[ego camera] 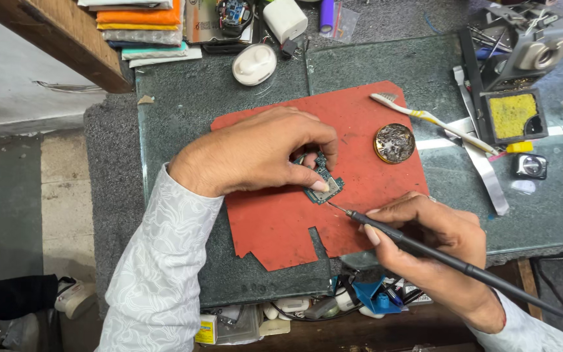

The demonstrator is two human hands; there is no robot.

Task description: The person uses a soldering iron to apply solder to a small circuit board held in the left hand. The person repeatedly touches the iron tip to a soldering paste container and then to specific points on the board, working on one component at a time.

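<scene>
Nearest the camera, under the glass edge of the table, a shelf holds a clutter of small parts, among them a blue plastic piece and a yellow-labelled box. Just above that, the right hand is closed pen-fashion around a thin black soldering iron, whose long axis runs from lower right up to upper left, its fine tip touching the lower right edge of a small green circuit board. The board lies flat on a red mat near the mat's middle, its long axis tilted from upper left to lower right. The left hand arches over it, thumb and fingertips pinching the board down and covering its upper left end. Farther out on the mat sits a round brass tin of tip cleaner, well apart from the board. Beyond it lie a white toothbrush, a yellow sponge in a black holder, a white earbud case and stacked coloured cloths.
</scene>
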